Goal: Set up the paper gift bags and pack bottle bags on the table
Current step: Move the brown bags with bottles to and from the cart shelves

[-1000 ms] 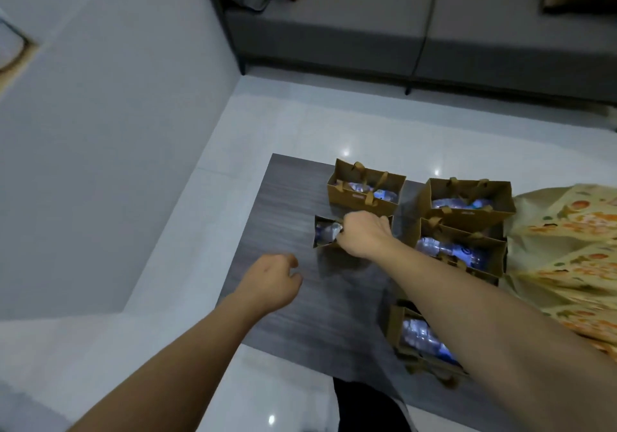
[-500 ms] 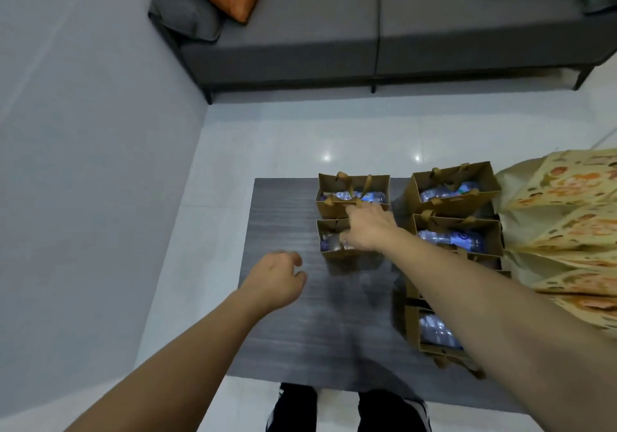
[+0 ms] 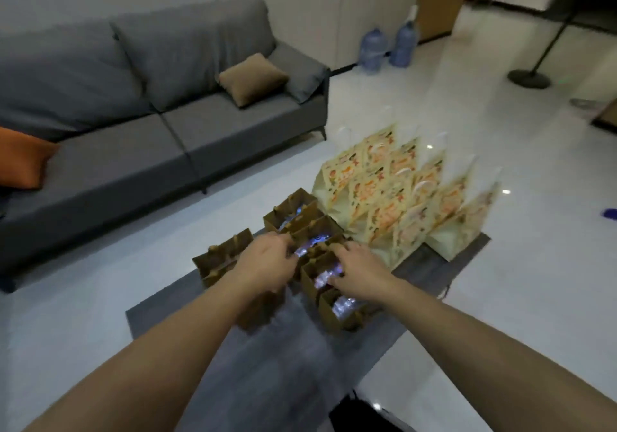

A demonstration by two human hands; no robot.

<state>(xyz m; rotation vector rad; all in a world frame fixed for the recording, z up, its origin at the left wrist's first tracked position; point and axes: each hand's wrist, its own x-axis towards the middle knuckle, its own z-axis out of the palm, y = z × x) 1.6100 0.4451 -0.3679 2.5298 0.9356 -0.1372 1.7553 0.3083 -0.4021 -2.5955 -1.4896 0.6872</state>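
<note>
Left hand (image 3: 267,266) and right hand (image 3: 359,269) are laid on the brown bottle bags (image 3: 317,266) on the table (image 3: 267,365); grasp hidden by blur, cannot tell.

We see a dim, bluish room, motion-blurred throughout; small ceiling-light glints dot the glossy floor (image 3: 434,298), bottles glare blue-white, and our wide lens bends the edges.
</note>
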